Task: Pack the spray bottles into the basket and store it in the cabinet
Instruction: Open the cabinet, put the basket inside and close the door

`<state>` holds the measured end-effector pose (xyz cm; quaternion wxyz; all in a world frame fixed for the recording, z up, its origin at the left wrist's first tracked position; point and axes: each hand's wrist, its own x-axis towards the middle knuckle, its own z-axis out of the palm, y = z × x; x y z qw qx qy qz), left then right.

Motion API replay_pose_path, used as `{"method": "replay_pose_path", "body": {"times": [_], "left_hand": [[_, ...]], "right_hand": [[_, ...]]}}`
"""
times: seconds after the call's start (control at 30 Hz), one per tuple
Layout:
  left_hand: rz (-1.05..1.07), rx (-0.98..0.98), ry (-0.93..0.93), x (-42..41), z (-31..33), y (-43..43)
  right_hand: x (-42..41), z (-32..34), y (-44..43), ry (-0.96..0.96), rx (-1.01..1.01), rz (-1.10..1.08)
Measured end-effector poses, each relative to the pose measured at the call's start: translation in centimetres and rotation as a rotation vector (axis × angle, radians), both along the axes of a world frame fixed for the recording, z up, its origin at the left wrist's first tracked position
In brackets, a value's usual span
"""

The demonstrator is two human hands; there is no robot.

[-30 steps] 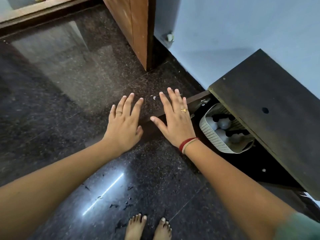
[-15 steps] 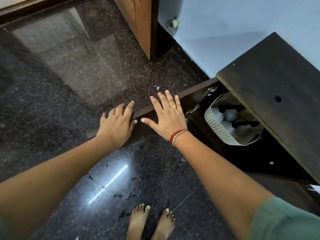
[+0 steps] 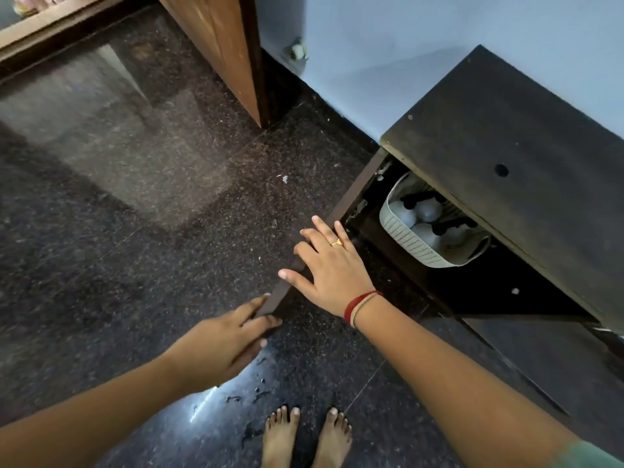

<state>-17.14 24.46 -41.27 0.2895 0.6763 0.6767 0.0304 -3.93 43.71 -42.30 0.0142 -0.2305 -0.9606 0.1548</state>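
A white woven basket [image 3: 405, 243] stands inside the low dark cabinet [image 3: 523, 204] on the right. White spray bottles [image 3: 427, 211] with black heads stand in the basket. The cabinet's dark door [image 3: 358, 190] is swung out over the floor and I see it almost edge-on. My right hand [image 3: 332, 268] lies flat on the door with fingers spread, near its middle. My left hand [image 3: 223, 339] is at the door's free end, with thumb and fingers on either side of the edge.
The floor is dark polished stone [image 3: 135, 231]. A brown wooden panel [image 3: 216, 45] stands at the top against the pale blue wall [image 3: 422, 45]. My bare feet [image 3: 304, 437] are at the bottom. A second dark cabinet front [image 3: 540, 359] sits at the lower right.
The door has swung in toward the cabinet opening with both hands on it. My left hand slid from the top edge to the door's free end.
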Motion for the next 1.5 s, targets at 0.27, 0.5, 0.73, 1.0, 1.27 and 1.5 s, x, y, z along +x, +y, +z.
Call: {"method": "replay_pose_path", "body": {"times": [0.27, 0.5, 0.73, 1.0, 1.27, 1.5], "left_hand": [[-0.342, 0.196, 0.074, 6.2, 0.2, 2.7], [-0.599, 0.330, 0.076, 13.7, -0.4, 8.2], [-0.599, 0.062, 0.150, 20.7, -1.7, 12.7], [-0.544, 0.143, 0.188, 26.2, -2.6, 17.0], [-0.611, 0.086, 0.308, 21.9, -5.2, 20.5], [-0.431, 0.050, 0.446, 20.3, -6.5, 24.7]], "right_hand": [[6.0, 0.2, -0.2, 0.045, -0.005, -0.095], [11.8, 0.2, 0.2, -0.079, -0.013, -0.170], [17.2, -0.6, 4.0, -0.091, 0.058, -0.084], [21.9, -0.5, 9.0, -0.188, 0.084, 0.122], [24.2, -1.2, 11.3, -0.287, 0.502, 0.158], [25.3, -3.0, 11.9, -0.393, 0.570, -0.059]]}}
